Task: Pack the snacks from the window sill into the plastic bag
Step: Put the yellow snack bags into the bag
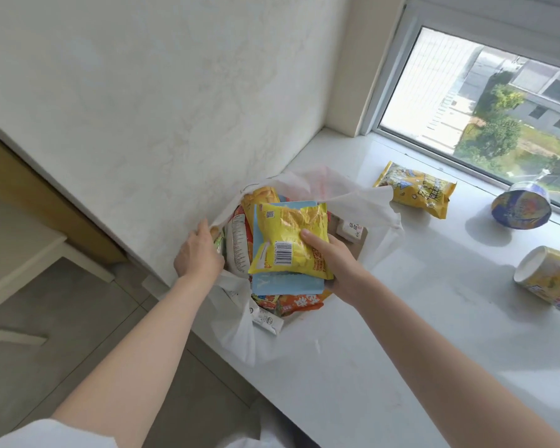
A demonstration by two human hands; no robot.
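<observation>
A white plastic bag [382, 218] lies open at the left end of the white window sill [417, 318], against the wall. My left hand [198, 253] grips the bag's left rim and holds it open. My right hand [332, 257] holds a yellow snack packet [288, 234] with a barcode, over the bag's mouth, on top of a light blue flat pack [285, 284]. Several other snack packets, orange and red, fill the bag. On the sill farther right lie a yellow snack bag [417, 189], a blue round cup [521, 205] and a yellow cup [550, 279] on its side.
The window [485, 101] runs along the back of the sill. A marbled wall [143, 108] stands left of the bag. Below the sill's front edge are grey floor tiles [62, 302] and a wooden furniture edge [29, 253].
</observation>
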